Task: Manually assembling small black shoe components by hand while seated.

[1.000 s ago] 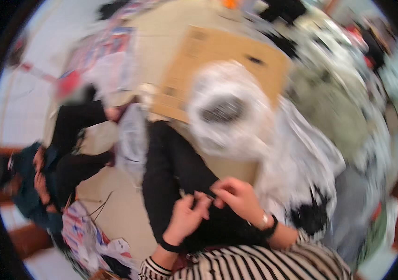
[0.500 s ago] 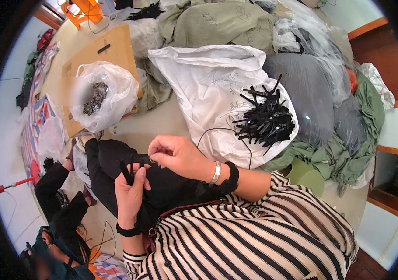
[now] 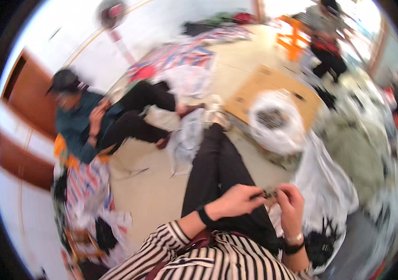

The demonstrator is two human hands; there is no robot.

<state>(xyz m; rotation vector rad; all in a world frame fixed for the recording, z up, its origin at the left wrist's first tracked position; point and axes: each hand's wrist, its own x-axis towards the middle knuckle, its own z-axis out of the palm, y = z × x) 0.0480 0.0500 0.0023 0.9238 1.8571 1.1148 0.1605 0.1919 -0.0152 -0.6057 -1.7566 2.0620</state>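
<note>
Above my lap, my left hand (image 3: 238, 201) is closed on a short black strip (image 3: 257, 194), its thumb and fingers pinched together. My right hand (image 3: 292, 205) meets it from the right with a pinched grip at the strip's far end; motion blur hides what exactly sits between those fingertips. A pile of black strips (image 3: 321, 245) lies beside my right wrist on a white cloth sack (image 3: 322, 186). Beyond my hands, a white plastic bag (image 3: 288, 137) holds many small metallic pieces (image 3: 272, 118).
Under the bag lies a cardboard sheet (image 3: 259, 88) with a small dark object on it. Green sacks (image 3: 355, 154) fill the right side. A co-worker (image 3: 80, 121) sits on the left; another person (image 3: 327, 42) is at the back near an orange stool (image 3: 293, 37).
The view has swung to the left, bringing the seated co-worker and the fan into sight. My hands have come together at the black strip; they were slightly apart before.
</note>
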